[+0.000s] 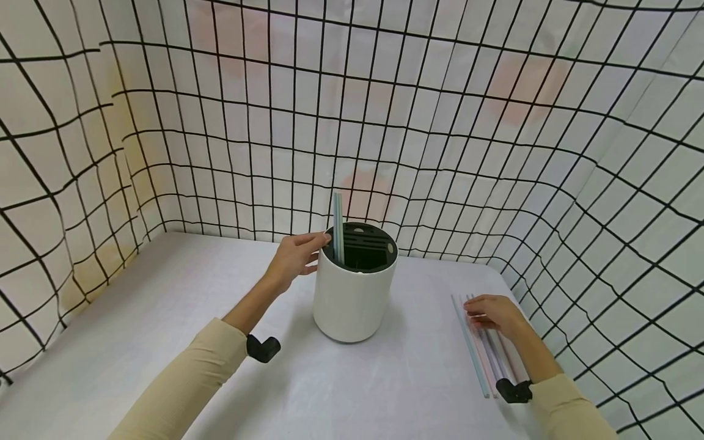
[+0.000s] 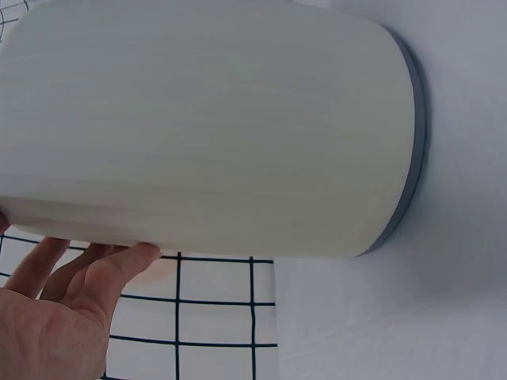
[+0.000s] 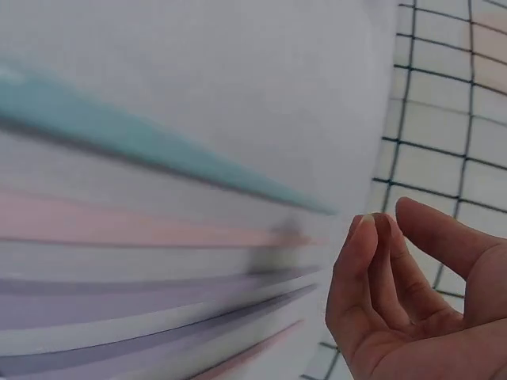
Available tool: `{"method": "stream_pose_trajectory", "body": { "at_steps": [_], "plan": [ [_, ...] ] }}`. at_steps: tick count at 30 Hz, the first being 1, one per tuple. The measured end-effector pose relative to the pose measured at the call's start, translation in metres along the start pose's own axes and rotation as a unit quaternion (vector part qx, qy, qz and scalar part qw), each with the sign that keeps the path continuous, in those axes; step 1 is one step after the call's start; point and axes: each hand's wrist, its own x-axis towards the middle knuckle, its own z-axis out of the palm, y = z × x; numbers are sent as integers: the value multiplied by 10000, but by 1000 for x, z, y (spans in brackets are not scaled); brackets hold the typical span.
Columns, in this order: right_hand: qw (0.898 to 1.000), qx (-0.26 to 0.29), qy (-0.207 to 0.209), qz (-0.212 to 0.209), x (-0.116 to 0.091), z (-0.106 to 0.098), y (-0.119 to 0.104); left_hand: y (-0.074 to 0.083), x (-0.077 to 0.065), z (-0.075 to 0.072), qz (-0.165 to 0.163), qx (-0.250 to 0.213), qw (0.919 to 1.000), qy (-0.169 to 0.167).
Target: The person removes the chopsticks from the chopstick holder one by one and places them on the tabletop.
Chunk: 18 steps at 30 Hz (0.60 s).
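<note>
A white cylindrical holder [image 1: 352, 305] with a black, slotted top [image 1: 365, 232] stands upright on the table. Several pale teal, straw-like sticks [image 1: 338, 226] rise from the left part of its opening. My left hand [image 1: 297, 260] touches the holder's left side, one fingertip at the rim; in the left wrist view its fingers [image 2: 119, 269] rest loosely against the white wall. On the right, my right hand [image 1: 495, 315] hovers over several long thin sticks [image 1: 473, 351] in teal, pink and purple lying side by side. Its thumb stands apart from the bent fingers [image 3: 356, 261], holding nothing.
Black wire grid panels [image 1: 363, 122] with white sheeting behind them enclose the table [image 1: 264, 391] at the back and both sides. The right-hand sticks lie near the right panel. A small black wrist camera mount [image 1: 263, 348] sits on each forearm.
</note>
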Motion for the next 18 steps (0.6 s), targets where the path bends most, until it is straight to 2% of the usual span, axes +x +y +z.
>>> {"method": "stream_pose_trajectory", "body": {
  "at_steps": [4,8,12,18],
  "plan": [
    [9987,49,-192,-467,-5,3,-35,0,0,0,17,6,10000,2],
    [9948,35,-259,-985,-14,13,-82,-1,0,-1,25,25,10000,10],
    [9915,-34,-192,-1285,-24,29,-133,-1,1,-1,-3,32,10000,28],
    [9858,-4,-335,-1646,-41,63,-199,-1,1,-2,-10,-22,10000,18]
  ]
}}
